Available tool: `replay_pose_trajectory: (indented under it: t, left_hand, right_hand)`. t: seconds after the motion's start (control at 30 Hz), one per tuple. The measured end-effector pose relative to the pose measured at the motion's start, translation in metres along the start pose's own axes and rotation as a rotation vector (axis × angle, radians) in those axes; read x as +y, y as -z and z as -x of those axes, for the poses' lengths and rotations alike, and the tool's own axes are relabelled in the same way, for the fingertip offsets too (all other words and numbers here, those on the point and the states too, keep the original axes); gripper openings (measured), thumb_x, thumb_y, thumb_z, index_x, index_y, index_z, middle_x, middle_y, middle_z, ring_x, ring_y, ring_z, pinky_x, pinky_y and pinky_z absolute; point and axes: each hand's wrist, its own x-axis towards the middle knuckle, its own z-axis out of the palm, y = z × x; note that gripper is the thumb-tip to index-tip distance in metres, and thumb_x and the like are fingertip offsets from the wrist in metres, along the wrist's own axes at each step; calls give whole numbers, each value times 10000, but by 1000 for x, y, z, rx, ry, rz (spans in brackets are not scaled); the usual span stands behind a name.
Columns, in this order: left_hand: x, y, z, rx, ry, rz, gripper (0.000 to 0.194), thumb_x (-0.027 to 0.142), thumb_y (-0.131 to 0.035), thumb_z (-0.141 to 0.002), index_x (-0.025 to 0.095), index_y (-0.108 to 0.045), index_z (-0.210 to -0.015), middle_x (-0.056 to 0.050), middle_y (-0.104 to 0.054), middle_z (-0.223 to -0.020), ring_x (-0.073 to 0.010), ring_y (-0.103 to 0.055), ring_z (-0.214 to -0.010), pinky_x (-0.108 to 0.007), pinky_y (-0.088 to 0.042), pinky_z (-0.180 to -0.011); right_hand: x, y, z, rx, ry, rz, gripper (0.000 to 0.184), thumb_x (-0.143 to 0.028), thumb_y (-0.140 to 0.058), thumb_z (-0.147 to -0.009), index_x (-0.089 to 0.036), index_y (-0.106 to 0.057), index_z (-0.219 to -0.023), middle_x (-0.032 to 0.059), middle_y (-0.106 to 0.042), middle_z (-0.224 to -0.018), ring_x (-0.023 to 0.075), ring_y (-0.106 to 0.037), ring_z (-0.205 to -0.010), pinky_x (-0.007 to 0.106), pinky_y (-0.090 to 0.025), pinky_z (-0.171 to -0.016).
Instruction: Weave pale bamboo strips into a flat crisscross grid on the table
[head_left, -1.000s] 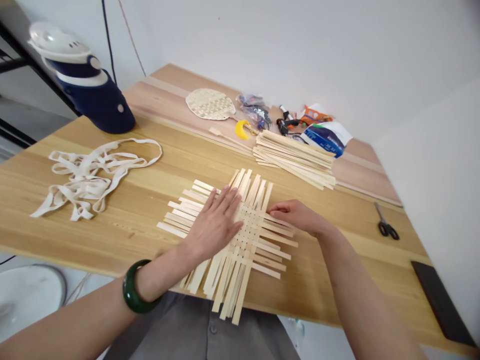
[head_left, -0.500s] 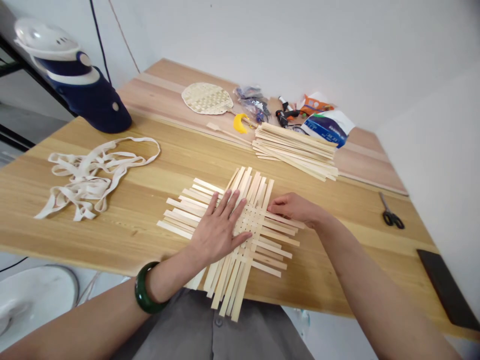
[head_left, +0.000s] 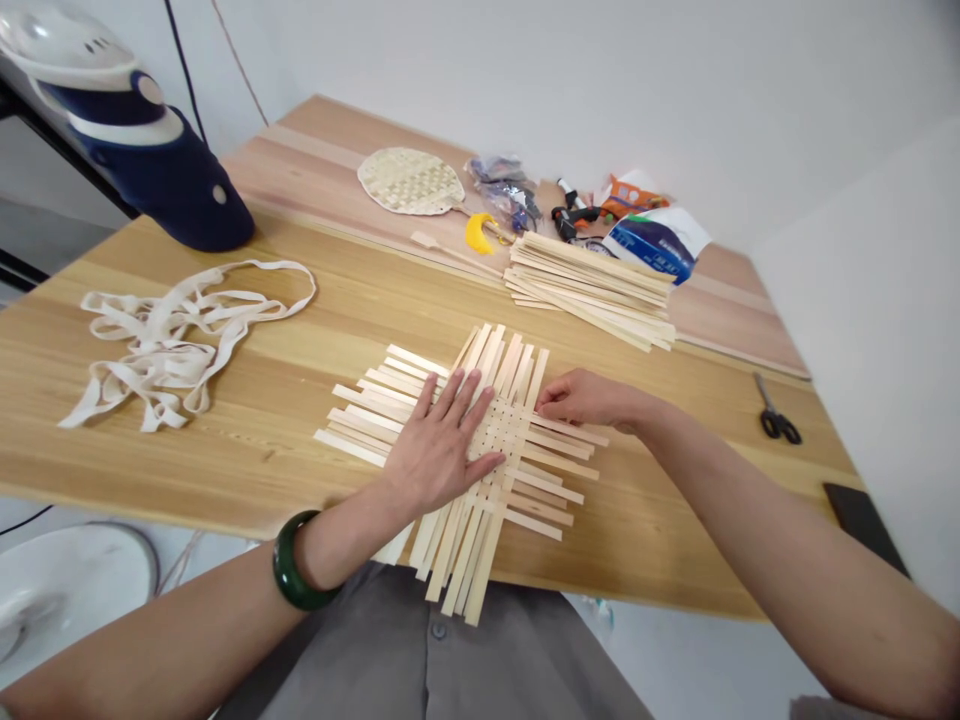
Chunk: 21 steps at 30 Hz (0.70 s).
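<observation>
A flat lattice of pale bamboo strips [head_left: 501, 430] lies on the wooden table [head_left: 187, 470], woven at its centre with loose ends fanning out on all sides. My left hand [head_left: 439, 450] presses palm-down on its left part, fingers spread and holding nothing, a green bangle [head_left: 296, 560] on the wrist. My right hand [head_left: 585, 398] rests at the right side of the weave, its curled fingertips on the strips. Whether those fingers pinch a strip is hidden. A stack of loose bamboo strips [head_left: 589, 290] lies beyond the hands.
A tangle of cream cotton webbing [head_left: 180, 345] lies at left, below a navy and white appliance [head_left: 150, 160]. Along the back are a round woven fan [head_left: 411, 181] and several packets. Scissors [head_left: 776, 420] lie at right, near a black pad [head_left: 859, 520].
The view has tilted, so the table sits higher in the frame. My left hand's fingers have spread wider on the weave, and my right hand has shifted slightly up the right side.
</observation>
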Motion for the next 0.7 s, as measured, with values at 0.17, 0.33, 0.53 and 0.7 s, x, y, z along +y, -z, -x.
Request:
replay_pose_trajectory:
  t: [0.17, 0.33, 0.53, 0.7]
  left_hand:
    - [0, 1, 0, -9, 5, 20, 781, 643, -370, -951, 112, -295, -1518, -176, -226, -1605, -322, -152, -1504, -559, -106, -1226]
    - [1, 2, 0, -14, 3, 44, 765, 630, -395, -947, 119, -316, -1511, -166, -241, -1603, -319, -149, -1505, -558, -99, -1228]
    - [1, 3, 0, -37, 10, 38, 777, 629, -390, -949, 102, -310, -1513, -173, -218, -1607, -329, -142, -1505, -559, -89, -1230]
    - [1, 4, 0, -47, 18, 43, 794, 650, -391, -940, 104, -315, -1512, -168, -213, -1610, -330, -144, -1504, -562, -91, -1230]
  right_hand:
    - [-2, 0, -2, 13, -17, 6, 148, -338, -623, -614, -190, -626, -615, -21, -534, -595, 111, -426, -577, 253, -343, -532]
    - [-3, 1, -3, -2, 21, 72, 176, -366, -600, -635, -198, -626, -590, -14, -548, -593, 127, -458, -596, 255, -362, -547]
    - [-5, -3, 1, 79, 132, 268, 222, -333, -514, -715, -194, -540, -543, -30, -470, -556, 117, -415, -576, 262, -326, -567]
    - [-1, -7, 3, 126, 124, 247, 213, -339, -506, -745, -196, -565, -599, -27, -522, -589, 121, -448, -587, 260, -340, -585]
